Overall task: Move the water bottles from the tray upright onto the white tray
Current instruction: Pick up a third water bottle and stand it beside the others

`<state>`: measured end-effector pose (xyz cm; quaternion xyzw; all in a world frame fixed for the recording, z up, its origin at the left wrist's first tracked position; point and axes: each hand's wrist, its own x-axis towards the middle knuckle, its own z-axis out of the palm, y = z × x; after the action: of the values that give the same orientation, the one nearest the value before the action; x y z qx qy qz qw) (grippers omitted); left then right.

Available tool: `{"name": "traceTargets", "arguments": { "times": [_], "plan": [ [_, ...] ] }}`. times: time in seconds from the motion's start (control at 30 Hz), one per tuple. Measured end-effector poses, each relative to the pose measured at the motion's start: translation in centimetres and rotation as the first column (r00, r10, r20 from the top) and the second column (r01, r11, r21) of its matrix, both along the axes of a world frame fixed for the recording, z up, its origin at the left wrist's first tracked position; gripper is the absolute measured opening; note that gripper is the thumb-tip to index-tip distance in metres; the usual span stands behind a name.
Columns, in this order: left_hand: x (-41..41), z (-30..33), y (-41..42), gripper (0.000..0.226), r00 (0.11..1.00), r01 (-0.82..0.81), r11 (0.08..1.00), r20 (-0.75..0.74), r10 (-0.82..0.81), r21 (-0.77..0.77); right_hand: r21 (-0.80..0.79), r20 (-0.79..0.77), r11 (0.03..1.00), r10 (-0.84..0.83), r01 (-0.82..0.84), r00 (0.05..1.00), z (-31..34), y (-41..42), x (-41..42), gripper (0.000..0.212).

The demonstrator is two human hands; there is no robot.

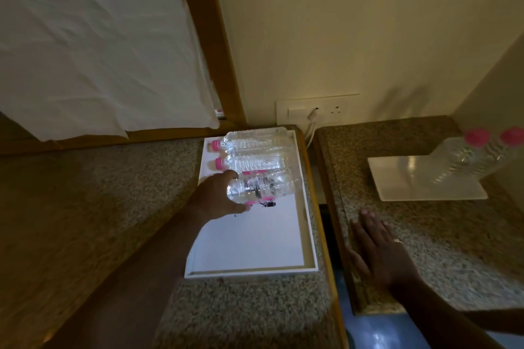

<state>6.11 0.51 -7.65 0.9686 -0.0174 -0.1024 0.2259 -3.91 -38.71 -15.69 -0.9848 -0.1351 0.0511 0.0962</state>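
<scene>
A white rimmed tray (249,266) lies on the left granite counter. Two clear water bottles with pink caps lie on their sides at its far end, one at the back (255,139) and one in front of it (252,163). My left hand (218,197) is closed around the neck end of a third lying bottle (263,187), nearest to me. On the right counter sits a flat white tray (411,181) with two pink-capped bottles (476,156) standing upright at its far right. My right hand (380,249) rests flat on the right counter, fingers spread, holding nothing.
A dark gap (329,224) separates the two wood-edged counters, with blue floor below. A wall socket with a white plug and cable (313,115) is behind the gap. White cloth hangs at the upper left.
</scene>
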Motion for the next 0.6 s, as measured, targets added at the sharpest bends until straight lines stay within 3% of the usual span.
{"name": "traceTargets", "arguments": {
  "times": [0.2,0.3,0.47,0.6],
  "plan": [
    [-0.9,2.4,0.4,0.073,0.984,0.072,0.996,0.169,-0.062,-0.054,0.028,-0.007,0.999,0.019,-0.018,1.000,-0.5,-0.4,0.1,0.074],
    [0.7,5.8,-0.2,0.069,0.981,0.095,0.991,0.178,-0.077,-0.096,0.046,-0.011,0.999,0.019,-0.018,1.000,-0.5,-0.4,0.2,0.075],
    [1.2,8.4,-3.4,0.062,0.972,0.082,0.927,0.235,0.007,-0.367,0.054,-0.030,0.998,0.018,-0.017,0.999,-0.8,-0.7,0.2,0.074],
    [1.2,7.1,-6.3,0.067,0.967,0.062,0.892,0.250,0.058,-0.447,0.059,-0.018,0.998,0.009,-0.008,1.000,-0.5,-0.6,0.2,0.072]
  ]
}}
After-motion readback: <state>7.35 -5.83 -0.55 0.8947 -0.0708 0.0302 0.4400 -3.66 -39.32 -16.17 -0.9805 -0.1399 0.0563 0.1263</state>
